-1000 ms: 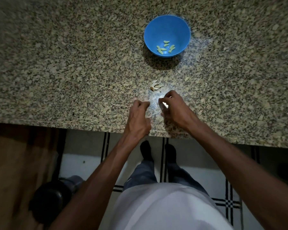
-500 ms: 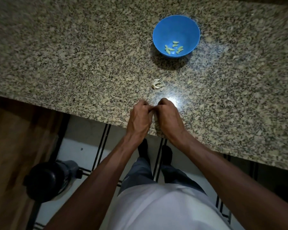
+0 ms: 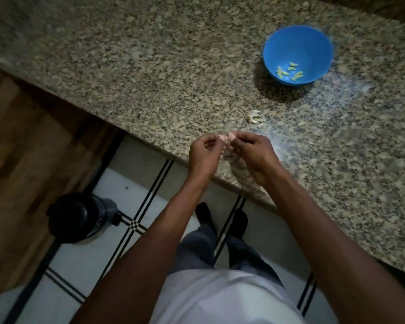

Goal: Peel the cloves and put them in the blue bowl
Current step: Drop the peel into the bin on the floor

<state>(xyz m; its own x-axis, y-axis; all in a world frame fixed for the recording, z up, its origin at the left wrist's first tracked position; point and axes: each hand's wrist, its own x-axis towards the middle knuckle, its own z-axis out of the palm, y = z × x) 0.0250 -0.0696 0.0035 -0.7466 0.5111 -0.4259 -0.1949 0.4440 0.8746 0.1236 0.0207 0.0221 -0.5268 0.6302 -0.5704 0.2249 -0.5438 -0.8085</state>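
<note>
Both hands meet over the near edge of the granite bench (image 3: 150, 73), fingertips curled together: the left hand (image 3: 205, 155) and right hand (image 3: 255, 155) pinch something small between them, too blurred to identify. Just beyond the right hand lies a pile of garlic skins (image 3: 255, 119); farther beyond, the blue bowl (image 3: 313, 43) holds peeled cloves (image 3: 289, 71).

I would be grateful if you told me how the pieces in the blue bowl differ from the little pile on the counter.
The pieces in the bowl look pale green and lie apart inside the blue bowl; the pile on the counter looks whitish and clumped together on bare granite countertop. The pile lies nearer the hands. Both are small and untouched.
</note>
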